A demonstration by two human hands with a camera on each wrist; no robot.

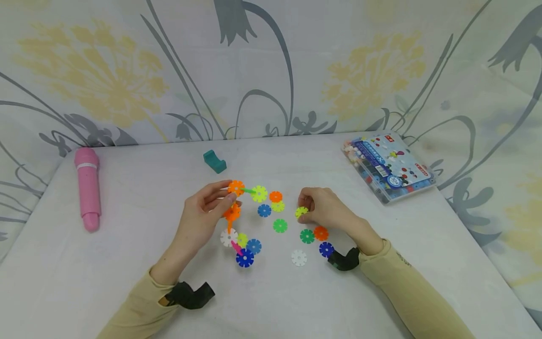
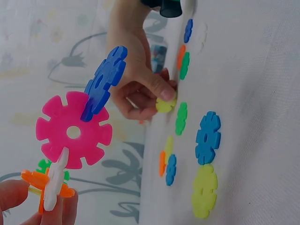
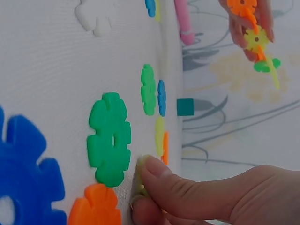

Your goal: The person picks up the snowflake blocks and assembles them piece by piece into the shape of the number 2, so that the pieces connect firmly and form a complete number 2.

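Observation:
My left hand [image 1: 201,214] grips a chain of interlocked plastic snowflake discs by its orange discs [image 1: 232,213]. From there it runs down through a white disc [image 1: 226,238] and a pink disc [image 2: 74,130] to a dark blue disc [image 1: 245,258] at its end. At the other end are a green disc seen edge-on and a yellow-green disc [image 1: 259,193]. Between thumb and fingers of my right hand [image 1: 328,208] is a yellow disc [image 1: 301,212], at or just above the tabletop; the right wrist view mostly hides it behind the thumb [image 3: 157,166].
Loose discs lie around the hands, among them a light green disc [image 1: 280,226], a green disc [image 1: 306,236] and a white disc [image 1: 298,258]. A clear plastic case [image 1: 389,165] stands back right, a teal block [image 1: 215,161] at the back, a pink microphone-shaped object [image 1: 88,188] at left.

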